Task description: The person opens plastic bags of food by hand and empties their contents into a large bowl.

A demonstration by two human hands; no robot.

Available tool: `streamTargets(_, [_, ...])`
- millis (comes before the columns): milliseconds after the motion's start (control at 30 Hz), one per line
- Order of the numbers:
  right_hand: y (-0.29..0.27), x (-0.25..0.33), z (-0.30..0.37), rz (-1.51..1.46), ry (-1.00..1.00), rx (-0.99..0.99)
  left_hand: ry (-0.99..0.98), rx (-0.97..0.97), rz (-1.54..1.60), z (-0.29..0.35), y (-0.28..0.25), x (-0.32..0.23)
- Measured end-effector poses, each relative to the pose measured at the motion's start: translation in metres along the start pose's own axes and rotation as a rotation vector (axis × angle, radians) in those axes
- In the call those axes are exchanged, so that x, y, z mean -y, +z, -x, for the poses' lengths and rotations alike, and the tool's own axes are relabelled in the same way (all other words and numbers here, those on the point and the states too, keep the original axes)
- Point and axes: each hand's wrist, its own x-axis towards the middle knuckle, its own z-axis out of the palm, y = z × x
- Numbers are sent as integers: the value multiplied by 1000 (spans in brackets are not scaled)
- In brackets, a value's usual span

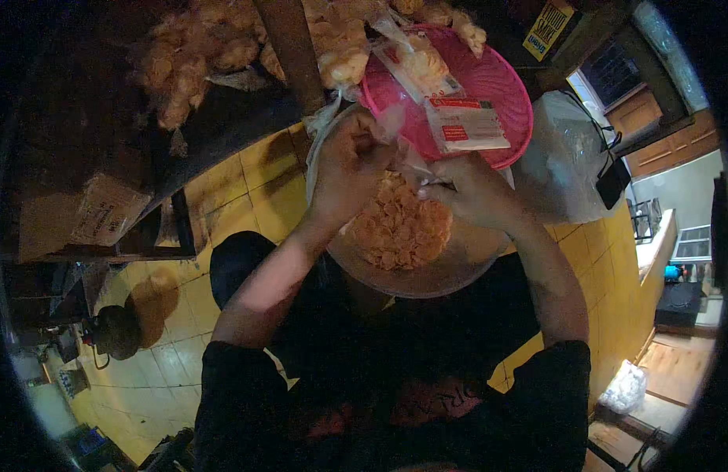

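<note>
My left hand [350, 161] is closed with its fingers bent in a pinch, and a thin clear plastic bag [412, 163] stretches from it toward the right. My right hand [476, 193] grips the other side of that plastic between thumb and fingers. Both hands are held over a wide pale basin [395, 285] resting at my lap. Inside the basin lies a heap of orange-brown chips [403, 228], partly hidden behind my hands. Just beyond my right hand a pink plastic basket [515, 94] holds flat red-and-white packets [468, 126].
Several tied bags of pale snacks [222, 47] lie on a dark table at the upper left, beside a wooden post [292, 51]. A large translucent plastic sack [564, 157] stands right of the basket. A cardboard box [104, 212] sits at the left. Yellow tiles [222, 193] cover the floor.
</note>
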Motion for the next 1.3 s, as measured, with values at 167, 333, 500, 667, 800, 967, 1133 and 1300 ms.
streamTargets(167, [-9, 8, 3, -18, 126, -54, -235, 121, 448, -2, -8, -4])
streamTargets(333, [5, 2, -2, -386, 33, -3, -126, 122, 170, 6, 11, 12])
streamTargets(500, [16, -4, -10, -282, 123, 30, -281, 232, 473, 10, 14, -2])
streamTargets(667, [19, -19, -10, -17, 236, 83, -392, 106, 783, 9, -10, -13])
streamTargets(800, [30, -9, -16, -47, 279, 108, 28, -16, 185, 7, -9, -13])
streamTargets(967, [48, -27, -35, -410, 409, 368, 388, 12, -218, 7, -28, -22])
streamTargets(1133, [105, -157, -45, 404, 94, 736, 306, 246, -475, 1, -38, -18])
streamTargets(1300, [177, -203, -65, 272, 235, 617, 272, 232, -757, 2, -29, -9])
